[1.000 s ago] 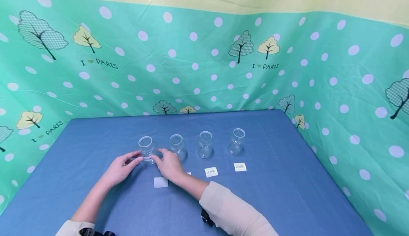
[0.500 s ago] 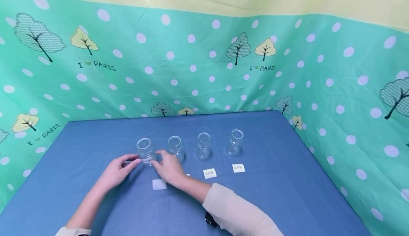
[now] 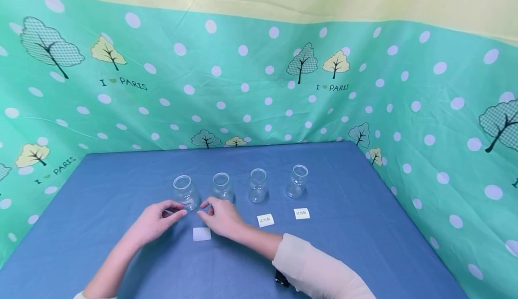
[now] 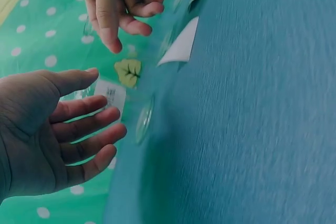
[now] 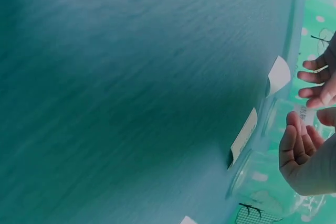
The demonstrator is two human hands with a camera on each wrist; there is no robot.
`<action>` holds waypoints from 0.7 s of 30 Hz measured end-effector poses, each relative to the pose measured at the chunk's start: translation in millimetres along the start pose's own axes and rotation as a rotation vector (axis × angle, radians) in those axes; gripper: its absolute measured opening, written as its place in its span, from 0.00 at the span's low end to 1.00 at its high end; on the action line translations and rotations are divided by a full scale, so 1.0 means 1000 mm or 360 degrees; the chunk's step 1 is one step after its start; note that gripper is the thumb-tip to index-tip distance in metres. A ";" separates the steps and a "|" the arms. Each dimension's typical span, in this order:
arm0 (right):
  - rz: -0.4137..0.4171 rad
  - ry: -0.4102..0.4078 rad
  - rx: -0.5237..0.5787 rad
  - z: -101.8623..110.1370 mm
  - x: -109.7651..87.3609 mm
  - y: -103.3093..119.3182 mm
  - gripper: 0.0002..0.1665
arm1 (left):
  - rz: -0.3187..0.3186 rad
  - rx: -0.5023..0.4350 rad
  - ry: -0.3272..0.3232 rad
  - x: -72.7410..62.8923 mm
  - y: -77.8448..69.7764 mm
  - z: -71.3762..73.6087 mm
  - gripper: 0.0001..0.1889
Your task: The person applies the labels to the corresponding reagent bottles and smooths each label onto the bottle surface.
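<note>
The leftmost clear glass jar stands upright on the blue cloth, with a white label bearing dark print on its front. Just left of it is my left hand, its fingers loosely spread and apart from the glass in the left wrist view. My right hand hovers at the jar's lower right with relaxed, slightly bent fingers and nothing between them. Below the hands lies a blank white slip. A second jar is partly hidden behind my right hand.
Farther right stand a third jar and a last jar. In front of them lie one slip with writing and another written slip. A green dotted curtain closes off the table's back and sides.
Both hands have let go of the leftmost jar and drawn back slightly toward the front. The slip edge seen beside my right wrist is now hidden. The jars keep their places.
</note>
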State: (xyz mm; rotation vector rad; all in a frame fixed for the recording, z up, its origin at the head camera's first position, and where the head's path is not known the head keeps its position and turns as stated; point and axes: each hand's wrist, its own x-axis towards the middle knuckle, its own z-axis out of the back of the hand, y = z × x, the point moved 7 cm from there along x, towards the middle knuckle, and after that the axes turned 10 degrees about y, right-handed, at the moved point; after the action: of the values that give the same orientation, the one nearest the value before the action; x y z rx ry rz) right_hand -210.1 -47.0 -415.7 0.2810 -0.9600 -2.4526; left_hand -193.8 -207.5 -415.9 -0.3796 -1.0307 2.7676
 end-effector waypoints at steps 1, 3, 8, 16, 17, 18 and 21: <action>0.0020 0.0005 -0.0012 0.001 -0.002 0.000 0.10 | -0.0020 0.0000 -0.0001 0.000 -0.003 -0.001 0.19; 0.0047 0.0027 -0.0020 0.004 -0.005 -0.002 0.10 | -0.0072 -0.0012 -0.0007 0.001 -0.008 -0.004 0.18; 0.0063 0.0068 -0.0020 0.010 -0.013 -0.012 0.09 | -0.0208 -0.0005 -0.0013 0.005 -0.020 -0.013 0.16; 0.0099 0.0119 -0.0022 0.021 -0.024 -0.028 0.07 | -0.0395 -0.0011 0.0025 0.011 -0.040 -0.027 0.14; 0.0106 0.0126 -0.0033 0.022 -0.026 -0.030 0.07 | -0.0407 -0.0010 0.0038 0.011 -0.042 -0.030 0.14; 0.0109 0.0134 -0.0043 0.024 -0.028 -0.031 0.07 | -0.0419 -0.0006 0.0050 0.012 -0.043 -0.032 0.14; 0.0117 0.0156 -0.0086 0.026 -0.033 -0.037 0.09 | -0.0445 0.0008 0.0097 0.014 -0.049 -0.039 0.15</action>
State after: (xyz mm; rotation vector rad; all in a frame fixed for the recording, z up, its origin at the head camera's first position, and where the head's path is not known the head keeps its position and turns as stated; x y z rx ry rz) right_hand -204.1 8.6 -420.9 0.3382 -0.8460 -2.3705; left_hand -192.7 -143.7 -414.7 -0.2918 -0.9798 2.4945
